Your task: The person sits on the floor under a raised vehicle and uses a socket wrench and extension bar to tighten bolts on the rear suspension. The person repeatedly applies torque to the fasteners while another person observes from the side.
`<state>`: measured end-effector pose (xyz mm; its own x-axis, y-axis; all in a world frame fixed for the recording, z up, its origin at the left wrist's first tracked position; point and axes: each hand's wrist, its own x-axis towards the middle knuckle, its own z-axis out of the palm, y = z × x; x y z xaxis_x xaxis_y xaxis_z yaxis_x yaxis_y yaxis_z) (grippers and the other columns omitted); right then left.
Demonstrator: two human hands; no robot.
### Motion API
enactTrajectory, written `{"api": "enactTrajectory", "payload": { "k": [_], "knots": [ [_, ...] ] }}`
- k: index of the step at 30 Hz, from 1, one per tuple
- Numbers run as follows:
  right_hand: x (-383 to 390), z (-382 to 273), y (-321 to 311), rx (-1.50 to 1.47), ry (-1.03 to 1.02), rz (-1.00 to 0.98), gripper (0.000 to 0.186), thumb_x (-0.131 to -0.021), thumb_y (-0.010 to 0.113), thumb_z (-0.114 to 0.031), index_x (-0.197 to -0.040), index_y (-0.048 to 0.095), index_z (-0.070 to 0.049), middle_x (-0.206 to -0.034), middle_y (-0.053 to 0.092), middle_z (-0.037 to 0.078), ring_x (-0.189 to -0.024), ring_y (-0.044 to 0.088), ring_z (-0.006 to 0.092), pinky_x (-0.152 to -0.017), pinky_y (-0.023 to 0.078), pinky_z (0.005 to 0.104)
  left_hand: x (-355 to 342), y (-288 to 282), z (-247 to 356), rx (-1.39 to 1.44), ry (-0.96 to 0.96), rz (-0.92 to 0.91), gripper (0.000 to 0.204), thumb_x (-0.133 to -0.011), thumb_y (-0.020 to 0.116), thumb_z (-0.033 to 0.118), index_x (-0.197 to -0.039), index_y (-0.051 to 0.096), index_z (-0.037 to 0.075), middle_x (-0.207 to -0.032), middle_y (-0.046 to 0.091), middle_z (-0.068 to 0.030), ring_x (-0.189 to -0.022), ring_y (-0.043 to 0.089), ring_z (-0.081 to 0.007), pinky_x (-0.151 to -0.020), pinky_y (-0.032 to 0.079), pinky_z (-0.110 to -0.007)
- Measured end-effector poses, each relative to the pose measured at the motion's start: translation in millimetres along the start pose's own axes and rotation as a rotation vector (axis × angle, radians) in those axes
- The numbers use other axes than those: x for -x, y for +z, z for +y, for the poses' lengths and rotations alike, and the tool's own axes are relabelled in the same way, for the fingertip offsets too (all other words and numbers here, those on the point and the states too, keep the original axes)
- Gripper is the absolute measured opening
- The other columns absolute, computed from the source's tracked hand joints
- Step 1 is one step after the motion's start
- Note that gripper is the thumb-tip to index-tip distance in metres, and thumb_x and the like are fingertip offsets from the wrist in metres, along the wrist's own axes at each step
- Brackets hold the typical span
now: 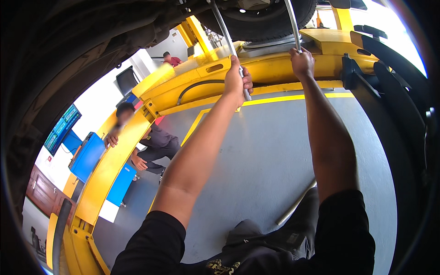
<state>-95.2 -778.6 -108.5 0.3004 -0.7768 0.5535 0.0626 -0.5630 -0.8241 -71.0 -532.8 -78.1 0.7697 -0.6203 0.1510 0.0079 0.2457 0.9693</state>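
Note:
Both my arms are raised toward the dark underside of a vehicle (105, 32). My left hand (237, 81) is closed round a silver metal bar (222, 25) that leans upward beside a tire (256, 23). My right hand (302, 63) grips a second silver bar (291, 18) a little to the right, near the round metal plate (261, 45) below the tire. The tops of both bars run out of view. Behind my hands crosses the yellow lift beam (192, 87), with a black hose (201, 82) along it.
A co-worker (156, 140) crouches at left with a hand on the yellow frame (96, 192). Another person (173, 61) is farther back. Blue cabinets (87, 156) and a screen (62, 128) stand at left. Dark metal arms (389, 91) crowd the right. A metal tube (293, 206) is below me.

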Motion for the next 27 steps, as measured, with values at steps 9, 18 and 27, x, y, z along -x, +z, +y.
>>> {"api": "enactTrajectory", "payload": {
  "k": [9,18,27],
  "knots": [
    [-0.6,-4.6,-8.3,0.013,-0.004,-0.011,0.042,-0.091,0.057,-0.041,-0.117,0.063,-0.008,-0.112,0.068,0.02,-0.107,0.063,0.0388,-0.092,0.05,0.0454,1.5,7.6,10.3,-0.068,-0.024,0.06,0.06,-0.097,0.028,0.07,-0.07,0.038,0.018,-0.053,0.026,0.0052,-0.046,0.024,-0.0106,-0.051,0.027,-0.03],
    [89.3,-82.8,-17.6,0.19,-0.859,0.293,0.045,-0.084,0.066,-0.021,-0.126,0.053,-0.009,-0.119,0.056,0.015,-0.116,0.053,0.0361,-0.101,0.042,0.0497,-5.5,-16.9,-2.5,0.006,-0.005,0.007,0.06,-0.096,0.031,0.07,-0.07,0.039,0.017,-0.052,0.028,0.0039,-0.045,0.029,-0.0111,-0.05,0.031,-0.031],
    [-43.4,22.3,88.4,0.692,-0.59,0.08,0.031,-0.089,0.057,-0.03,-0.118,0.063,-0.02,-0.129,0.057,0.01,-0.12,0.053,0.0328,-0.096,0.043,0.0542,-31.5,1.3,-16.0,0.033,0.19,0.018,0.065,-0.092,0.036,0.074,-0.078,0.049,0.011,-0.07,0.058,-0.0075,-0.067,0.067,-0.0226,-0.064,0.052,-0.038]
  ]
}}
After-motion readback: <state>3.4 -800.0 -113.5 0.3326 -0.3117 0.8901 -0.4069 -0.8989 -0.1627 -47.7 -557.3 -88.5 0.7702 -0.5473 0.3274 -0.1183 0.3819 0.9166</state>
